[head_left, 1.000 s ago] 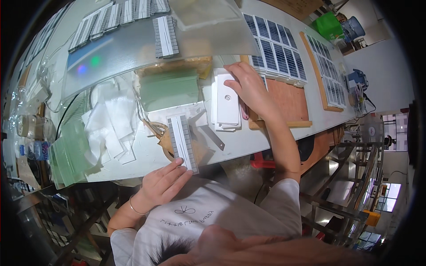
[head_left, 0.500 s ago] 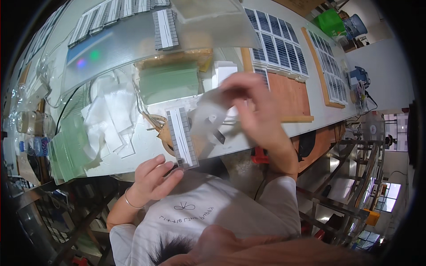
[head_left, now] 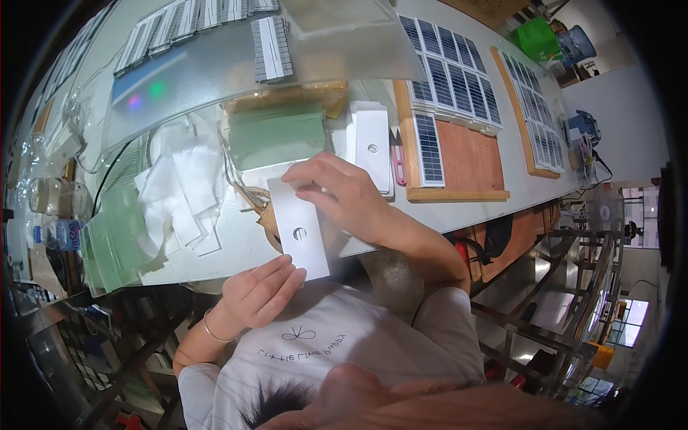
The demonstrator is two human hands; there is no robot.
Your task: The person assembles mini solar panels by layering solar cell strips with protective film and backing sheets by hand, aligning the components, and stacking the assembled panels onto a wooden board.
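A narrow white sheet [head_left: 290, 204] with a small round cut-out lies lengthwise between my hands, above the table's front edge. My left hand [head_left: 259, 292] is closed at its lower left corner, thumb and fingertips on the edge. At the upper end my right hand [head_left: 345, 197] is closed on the sheet with bent fingers. The grey-gridded strip is hidden behind the white sheet. Just beyond my right hand stands a stack of similar white sheets [head_left: 371, 132] with a round hole. Green translucent sheets [head_left: 276, 136] lie stacked behind the held sheet.
A frosted panel [head_left: 344, 54] spans the back, bearing a gridded strip stack [head_left: 271, 50]. Small solar panels [head_left: 459, 79] sit in a wooden tray [head_left: 459, 195] at right, near a pink-handled cutter [head_left: 398, 161]. Crumpled white sheets [head_left: 175, 193] and green film [head_left: 115, 244] lie at left.
My right hand has brought the white sheet left and over the gridded strip, which is now covered. My left fingers, apart before, have closed at the sheet's lower corner.
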